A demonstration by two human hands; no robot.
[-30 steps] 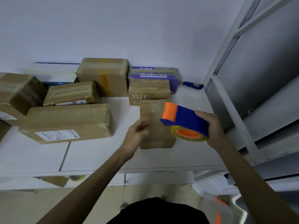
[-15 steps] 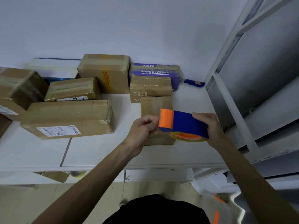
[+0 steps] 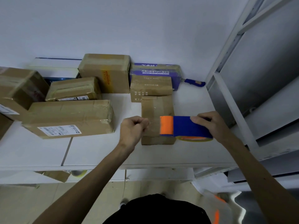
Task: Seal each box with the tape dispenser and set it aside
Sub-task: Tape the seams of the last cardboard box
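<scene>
Left hand [image 3: 134,128] has drawn tape [image 3: 195,138] leftward off tape dispenser [image 3: 186,126], pinching it; right hand [image 3: 212,123] clamps its body. Box [image 3: 157,107] judged light, stiff; hold edges.

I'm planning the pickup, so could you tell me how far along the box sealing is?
Done, apparently: the boxes grouped at left, like the long box, already carry tape. In hand: the right hand grips the tape dispenser over the small box, while the left hand seems to pinch the tape end. Left: finishing this box and setting it aside.
</scene>
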